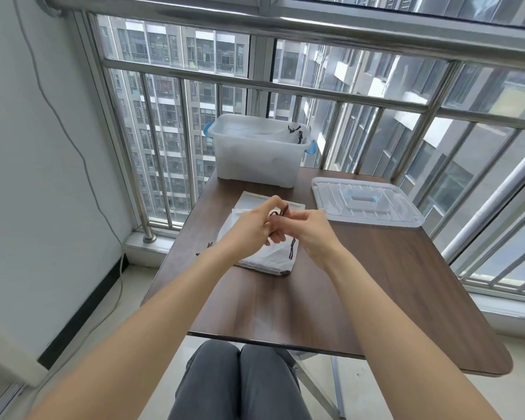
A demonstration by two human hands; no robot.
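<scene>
A white cloth drawstring bag (pixel 273 259) lies on the brown table (pixel 346 283), with a second white bag (pixel 255 201) partly under it further back. My left hand (pixel 252 225) and my right hand (pixel 309 230) meet just above the bags. Both pinch a dark brown drawstring cord (pixel 282 212) between their fingertips. Another stretch of the cord (pixel 292 248) hangs down onto the bag's right side. A cord end (pixel 206 247) shows left of the bag.
A clear plastic storage box (pixel 256 153) with blue latches stands at the table's far edge, dark cords inside. Its clear lid (pixel 365 203) lies flat to the right. A steel window railing (pixel 285 92) runs behind the table. My knees (pixel 240 380) sit below the near edge.
</scene>
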